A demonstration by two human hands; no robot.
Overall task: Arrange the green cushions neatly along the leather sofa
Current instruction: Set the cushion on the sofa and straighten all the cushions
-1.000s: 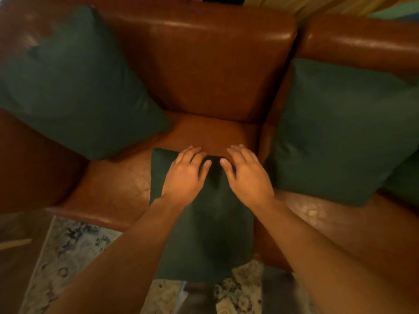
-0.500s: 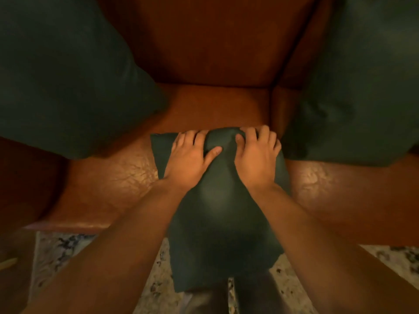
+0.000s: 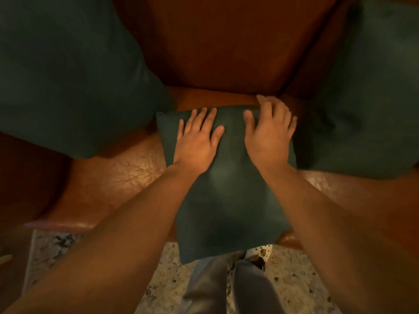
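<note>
A small green cushion [image 3: 226,200] lies flat on the brown leather sofa seat [image 3: 118,177], its near end hanging over the seat's front edge. My left hand [image 3: 197,141] presses flat on its far left part with fingers spread. My right hand [image 3: 267,134] rests on its far right part, fingers reaching over the far edge. A large green cushion [image 3: 68,75] leans against the sofa at the left. Another large green cushion [image 3: 362,98] leans at the right, touching the small one.
The sofa backrest [image 3: 222,46] rises right behind the small cushion. Below the seat edge lie a patterned rug [image 3: 163,279], my grey trouser legs [image 3: 226,288] and a spotted slipper [image 3: 260,252].
The small cushion has slid further back on the seat under both hands. My view has come closer and lower. My left fingers have flattened out on the cushion.
</note>
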